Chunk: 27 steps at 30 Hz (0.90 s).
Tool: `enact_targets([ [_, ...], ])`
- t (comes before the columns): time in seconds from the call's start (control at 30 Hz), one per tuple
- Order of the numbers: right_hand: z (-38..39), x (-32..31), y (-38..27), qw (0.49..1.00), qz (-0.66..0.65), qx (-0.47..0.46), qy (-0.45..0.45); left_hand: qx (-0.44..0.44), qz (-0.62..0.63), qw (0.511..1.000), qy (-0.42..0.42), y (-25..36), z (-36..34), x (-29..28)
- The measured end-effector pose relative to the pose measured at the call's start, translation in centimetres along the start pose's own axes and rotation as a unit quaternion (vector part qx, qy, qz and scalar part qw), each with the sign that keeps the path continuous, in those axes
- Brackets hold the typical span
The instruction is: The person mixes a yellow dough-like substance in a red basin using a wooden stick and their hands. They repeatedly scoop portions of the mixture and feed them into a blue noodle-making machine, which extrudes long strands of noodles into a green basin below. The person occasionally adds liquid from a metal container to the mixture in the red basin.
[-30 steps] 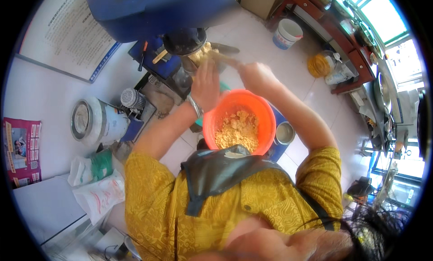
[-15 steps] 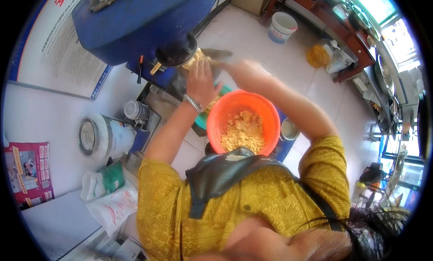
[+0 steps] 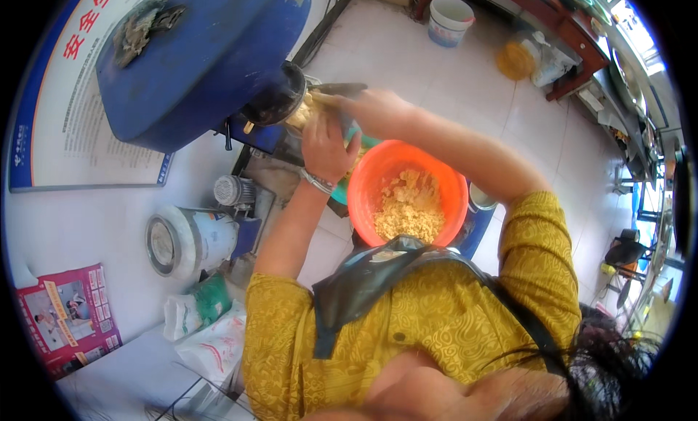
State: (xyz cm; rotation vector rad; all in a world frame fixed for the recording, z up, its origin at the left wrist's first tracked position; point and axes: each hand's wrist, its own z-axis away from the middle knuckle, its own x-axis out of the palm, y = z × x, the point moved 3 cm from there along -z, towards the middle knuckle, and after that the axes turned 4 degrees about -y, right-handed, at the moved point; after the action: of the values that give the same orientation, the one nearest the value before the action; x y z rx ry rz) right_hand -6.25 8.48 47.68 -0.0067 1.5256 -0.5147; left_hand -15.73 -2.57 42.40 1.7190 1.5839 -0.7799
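My left hand [image 3: 325, 146] lies with its fingers stretched against yellow crumbly dough [image 3: 301, 114] at the round dark mouth [image 3: 280, 94] of a blue machine [image 3: 203, 57]. Close beside it, my right hand [image 3: 382, 110] is closed around a pale wooden stick [image 3: 329, 99] whose end points toward that dough. A dark flat piece [image 3: 347, 89] shows just behind the stick; what it belongs to is unclear. Nearer to me stands an orange tub [image 3: 358, 203] with more yellow crumbs [image 3: 409, 211] inside. Part of a teal basin [image 3: 339, 193] shows under my left wrist.
To the left are a small motor [image 3: 234, 190], a white bucket [image 3: 174, 241] lying tilted and plastic bags [image 3: 214, 341]. Another white bucket [image 3: 448, 30] stands on the tiled floor far off, near a yellow container [image 3: 515, 59] and a wooden table [image 3: 574, 39].
The whole view has shifted, so the tub sits farther right. Both hands stay at the machine's mouth; the left fingers have moved slightly, and the right hand still grips the stick.
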Motion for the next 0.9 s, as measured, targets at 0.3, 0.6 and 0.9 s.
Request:
enact_targets([
  [0.3,-1.6,-0.1,-2.4,0.994,0.097,-0.026,-0.041,0.002,0.031,1.000,-0.003,-0.5,-0.3,0.3],
  [0.6,3.9,-4.2,-2.5,0.996,0.048,0.026,-0.067,0.022,-0.036,0.993,-0.110,1.1,2.4,-3.0],
  [0.9,2.0,-1.8,-2.5,0.999,0.039,0.016,-0.027,0.026,-0.030,0.988,-0.152,1.3,2.9,-2.3],
])
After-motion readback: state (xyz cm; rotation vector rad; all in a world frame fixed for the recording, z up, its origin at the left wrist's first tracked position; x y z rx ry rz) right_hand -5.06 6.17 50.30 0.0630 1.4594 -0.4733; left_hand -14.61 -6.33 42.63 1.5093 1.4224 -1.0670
